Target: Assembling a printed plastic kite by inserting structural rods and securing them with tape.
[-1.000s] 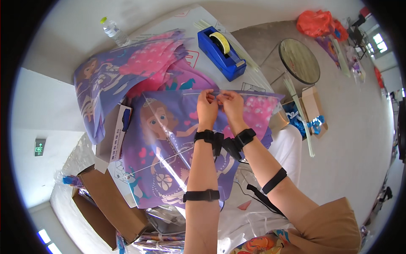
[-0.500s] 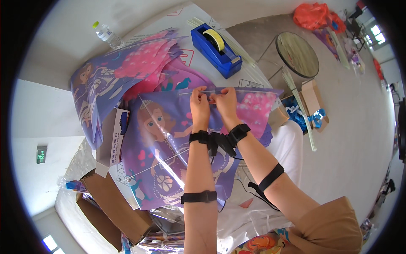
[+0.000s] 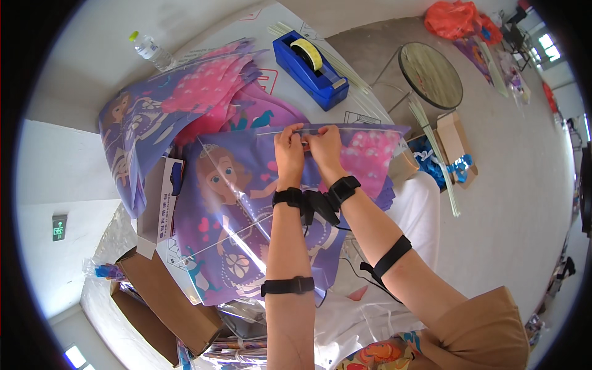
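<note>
A purple kite (image 3: 213, 246) printed with a cartoon princess lies spread before me, a thin pale rod along its far edge and others across it. My left hand (image 3: 288, 157) has its fingers closed on that far edge, by the rod. Close beside it on the right, my right hand (image 3: 324, 150) pinches the same edge. The fingertips nearly meet, and whatever small thing may be between them is hidden. Past the hands stands a blue tape dispenser (image 3: 311, 74) with a yellowish roll. A stack of similar printed kites (image 3: 179, 108) is folded at the left.
A clear bottle (image 3: 153, 52) with a yellow-green cap stands far left. Beside the kite is an open white box (image 3: 161, 206); a brown carton (image 3: 169, 302) is lower left. Right lie a round stool (image 3: 430, 76), bundled thin rods (image 3: 438, 163) and a small carton (image 3: 456, 145) with blue ribbon.
The whole view has shifted slightly. Both hands keep their hold on the kite's far edge, with only a small change in the fingers.
</note>
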Motion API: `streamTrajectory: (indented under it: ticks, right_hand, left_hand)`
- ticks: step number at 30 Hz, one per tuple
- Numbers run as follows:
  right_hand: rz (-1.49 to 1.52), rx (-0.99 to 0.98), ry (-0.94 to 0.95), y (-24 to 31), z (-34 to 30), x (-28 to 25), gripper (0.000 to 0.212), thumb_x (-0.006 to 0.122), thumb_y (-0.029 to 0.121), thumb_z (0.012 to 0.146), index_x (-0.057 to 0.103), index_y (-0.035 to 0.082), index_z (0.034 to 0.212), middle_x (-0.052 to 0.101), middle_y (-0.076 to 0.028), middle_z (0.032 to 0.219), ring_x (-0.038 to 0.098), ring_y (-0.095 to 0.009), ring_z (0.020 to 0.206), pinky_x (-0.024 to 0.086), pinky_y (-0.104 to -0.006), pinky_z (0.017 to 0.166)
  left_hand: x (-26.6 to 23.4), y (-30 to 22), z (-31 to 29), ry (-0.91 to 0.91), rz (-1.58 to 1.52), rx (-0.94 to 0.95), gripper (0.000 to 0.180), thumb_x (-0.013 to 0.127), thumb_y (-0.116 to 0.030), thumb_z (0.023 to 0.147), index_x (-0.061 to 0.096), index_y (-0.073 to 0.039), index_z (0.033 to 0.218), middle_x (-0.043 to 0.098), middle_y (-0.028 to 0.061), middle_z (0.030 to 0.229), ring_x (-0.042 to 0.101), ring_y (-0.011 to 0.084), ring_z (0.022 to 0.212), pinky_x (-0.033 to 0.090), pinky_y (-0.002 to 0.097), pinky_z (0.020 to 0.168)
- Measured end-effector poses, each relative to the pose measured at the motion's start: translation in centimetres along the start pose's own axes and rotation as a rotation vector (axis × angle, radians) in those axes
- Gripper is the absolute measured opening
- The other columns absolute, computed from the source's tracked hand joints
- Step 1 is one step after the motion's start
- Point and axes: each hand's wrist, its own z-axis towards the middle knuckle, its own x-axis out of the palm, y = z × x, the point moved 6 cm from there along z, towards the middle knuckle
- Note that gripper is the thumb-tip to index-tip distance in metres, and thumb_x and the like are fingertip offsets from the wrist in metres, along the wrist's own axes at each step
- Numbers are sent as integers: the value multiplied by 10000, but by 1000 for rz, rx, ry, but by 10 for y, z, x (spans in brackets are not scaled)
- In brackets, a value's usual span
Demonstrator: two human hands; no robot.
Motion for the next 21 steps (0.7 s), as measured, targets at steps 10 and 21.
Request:
streamTrajectory:
  ticks: [10, 21]
  right_hand:
    - [-153, -22, -53, -18, 14, 2, 372, 727, 97, 678, 506, -21, 952, 640, -196, 805, 672, -332, 733, 527, -388, 643]
    - [200, 289, 204, -24, 12, 1, 222, 672, 84, 732, 559, -8, 900, 646, -148, 826, 640, -253, 635, 439, -351, 506]
  left_hand:
    - [4, 6, 0, -41, 65, 38, 292, 449, -88, 902, 690, -36, 1059, 498, 166, 1078, 602, 260, 890, 558, 329, 764]
    - [4, -4, -1, -66, 315, 41, 333, 437, -126, 891, 702, -47, 1077, 521, 215, 1081, 566, 351, 972, 450, 390, 897]
